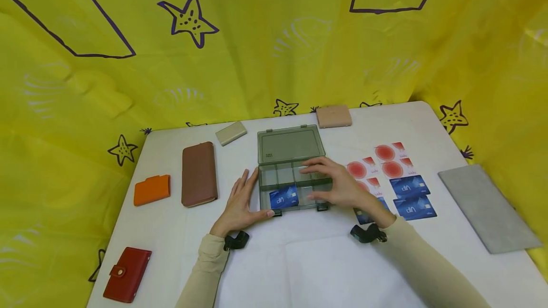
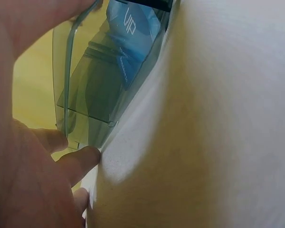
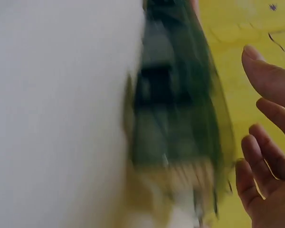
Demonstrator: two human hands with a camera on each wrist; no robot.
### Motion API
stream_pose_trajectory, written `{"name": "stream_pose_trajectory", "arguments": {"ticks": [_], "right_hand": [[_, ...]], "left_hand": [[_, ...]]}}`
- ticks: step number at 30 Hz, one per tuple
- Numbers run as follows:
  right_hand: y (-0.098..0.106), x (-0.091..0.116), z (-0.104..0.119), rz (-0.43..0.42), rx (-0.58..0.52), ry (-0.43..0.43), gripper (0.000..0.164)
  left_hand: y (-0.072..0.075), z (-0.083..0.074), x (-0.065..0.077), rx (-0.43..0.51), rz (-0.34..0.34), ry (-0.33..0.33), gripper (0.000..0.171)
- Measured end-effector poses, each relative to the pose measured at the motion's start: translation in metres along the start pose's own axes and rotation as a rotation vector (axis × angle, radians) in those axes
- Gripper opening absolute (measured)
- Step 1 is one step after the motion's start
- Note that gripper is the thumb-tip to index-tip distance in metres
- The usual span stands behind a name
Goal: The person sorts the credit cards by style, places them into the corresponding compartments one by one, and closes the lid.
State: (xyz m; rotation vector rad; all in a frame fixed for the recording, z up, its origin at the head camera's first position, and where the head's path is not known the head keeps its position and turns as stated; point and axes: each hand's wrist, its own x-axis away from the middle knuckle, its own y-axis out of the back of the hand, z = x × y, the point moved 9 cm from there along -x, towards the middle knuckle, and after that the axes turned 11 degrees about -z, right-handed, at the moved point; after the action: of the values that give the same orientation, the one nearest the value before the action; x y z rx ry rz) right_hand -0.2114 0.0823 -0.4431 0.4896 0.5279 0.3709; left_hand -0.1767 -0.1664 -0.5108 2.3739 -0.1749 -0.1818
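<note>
A translucent grey-green compartment box (image 1: 269, 175) stands with its lid (image 1: 291, 145) tipped back. Across its front left compartments lies a blue VIP card (image 1: 284, 197), which also shows in the left wrist view. My left hand (image 1: 240, 206) touches the box's left side, its fingers extended and its thumb by the front edge. Over the right part of the box hovers my right hand (image 1: 338, 185), thumb and fingers spread apart with nothing between them. The right wrist view shows the right hand (image 3: 270, 142) beside the blurred box (image 3: 173, 128).
Right of the box lie several red-and-white cards (image 1: 393, 169) and blue cards (image 1: 414, 207), some partly behind the right arm. A grey flat panel (image 1: 488, 208) is farther right. Brown (image 1: 199, 174), orange (image 1: 151, 190) and red (image 1: 127, 274) wallets lie left; beige (image 1: 231, 133) and pink (image 1: 334, 116) cases behind.
</note>
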Motion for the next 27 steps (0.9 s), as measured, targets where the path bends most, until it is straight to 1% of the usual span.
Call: {"name": "stream_pose_trajectory", "arguments": {"ticks": [3, 5, 9, 12, 13, 15, 18, 23, 27], "right_hand": [[0.033, 0.011, -0.013, -0.032, 0.05, -0.041, 0.059], [0.054, 0.023, -0.023, -0.02, 0.106, -0.096, 0.061], [0.087, 0.055, -0.041, 0.035, 0.247, -0.241, 0.061], [0.102, 0.079, -0.049, 0.086, 0.343, -0.31, 0.066], [0.105, 0.086, -0.051, 0.101, 0.374, -0.326, 0.067], [0.107, 0.097, -0.054, 0.129, 0.42, -0.331, 0.069], [0.105, 0.108, -0.057, 0.157, 0.458, -0.332, 0.067], [0.102, 0.112, -0.06, 0.171, 0.462, -0.34, 0.064], [0.1, 0.113, -0.059, 0.165, 0.446, -0.337, 0.057]], "left_hand": [[0.0, 0.0, 0.0, 0.008, -0.003, 0.0, 0.125], [0.0, 0.001, 0.0, 0.008, -0.004, 0.004, 0.125], [0.001, 0.001, 0.0, 0.006, 0.003, 0.011, 0.125], [0.002, 0.002, 0.0, 0.006, 0.005, 0.016, 0.124], [0.003, 0.002, 0.0, 0.006, 0.002, 0.016, 0.124], [0.004, 0.002, 0.0, 0.005, -0.003, 0.02, 0.124], [0.005, 0.002, -0.002, 0.006, -0.009, 0.02, 0.124], [0.002, 0.002, -0.001, 0.004, -0.005, 0.022, 0.124], [-0.002, 0.003, 0.0, -0.007, 0.0, 0.021, 0.124]]}}
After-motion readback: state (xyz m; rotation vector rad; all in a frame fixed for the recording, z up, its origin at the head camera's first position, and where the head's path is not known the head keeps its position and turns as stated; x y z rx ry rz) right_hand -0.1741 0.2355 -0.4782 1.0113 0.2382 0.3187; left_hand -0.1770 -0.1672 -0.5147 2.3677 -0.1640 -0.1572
